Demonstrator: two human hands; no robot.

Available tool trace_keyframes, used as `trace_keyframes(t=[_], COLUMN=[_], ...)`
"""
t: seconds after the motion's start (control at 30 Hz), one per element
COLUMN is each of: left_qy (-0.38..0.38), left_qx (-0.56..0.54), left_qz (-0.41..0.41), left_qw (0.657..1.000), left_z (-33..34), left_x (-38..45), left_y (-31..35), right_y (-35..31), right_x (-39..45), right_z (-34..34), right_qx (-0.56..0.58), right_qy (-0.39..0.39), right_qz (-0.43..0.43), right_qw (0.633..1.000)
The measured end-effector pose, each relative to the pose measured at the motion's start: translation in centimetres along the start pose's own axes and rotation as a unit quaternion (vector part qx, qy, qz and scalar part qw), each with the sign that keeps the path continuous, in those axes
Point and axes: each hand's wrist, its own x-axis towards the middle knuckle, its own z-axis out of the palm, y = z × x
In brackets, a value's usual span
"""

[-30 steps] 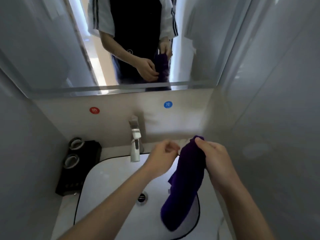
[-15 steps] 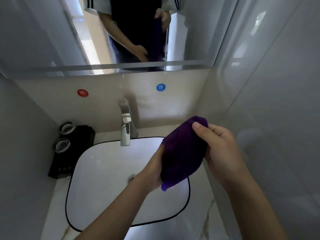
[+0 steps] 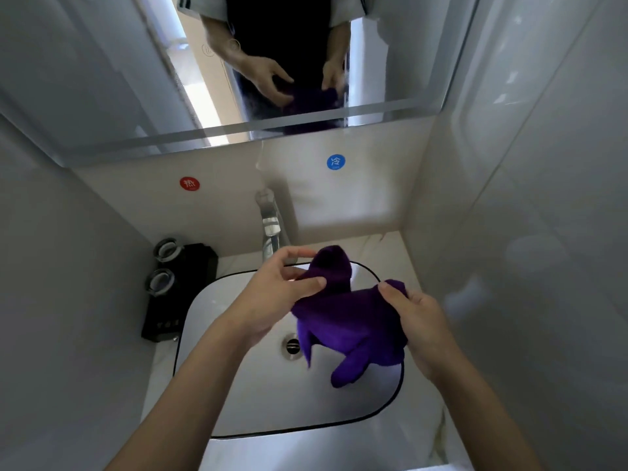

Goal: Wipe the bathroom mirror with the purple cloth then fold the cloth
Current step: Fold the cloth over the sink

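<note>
Two bare hands held the soft purple microfibre cloth (image 3: 350, 317) in the air above the white rectangular ceramic sink (image 3: 238, 385), well below the wall mirror (image 3: 102, 79), so the folding step seemed to be in hand rather than the wiping. The left hand (image 3: 272, 300) pinched an upper corner of the cloth between thumb and forefinger, its other fingers spread loosely apart. The right hand (image 3: 418, 324) gripped the opposite edge, thumb on top and fingers curled beneath, though those fingers were mostly hidden by the fabric. The cloth sagged unevenly between them, a loose flap hanging toward the round metal drain (image 3: 292, 346). The next move probably called for pulling the edge taut and bringing the two corners together squarely before creasing
</note>
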Motion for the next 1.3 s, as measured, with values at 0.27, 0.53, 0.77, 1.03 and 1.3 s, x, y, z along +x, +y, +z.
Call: trace_keyframes(t=[0.27, 0.53, 0.77, 1.03, 1.3], left_qy=[0.02, 0.063, 0.102, 0.176, 0.158], left_qx=[0.516, 0.545, 0.467, 0.132, 0.083], left_qz=[-0.101, -0.18, -0.155, 0.02, 0.16], left_qw=[0.85, 0.816, 0.864, 0.975, 0.971], left_z=[-3.8, -8.9, -13.9, -18.0, -20.2], left_x=[-3.4, -5.1, -6.1, -8.8, -9.6], left_y=[-3.0, -7.5, -7.5, -4.4, 1.9], right_y=[4.4, 6.3, 3.0, -0.6, 0.3], right_x=[-0.8, -2.6, -3.9, -4.3, -2.9], right_z=[3.1, 6.7, 7.2, 9.0, 11.3], right_qx=[0.12, -0.054, -0.102, 0.002, 0.062], right_qy=[0.011, 0.054, 0.023, 0.027, 0.083], right_qz=[0.089, -0.006, -0.141, -0.172, -0.064], right_qw=[0.989, 0.997, 0.984, 0.985, 0.993])
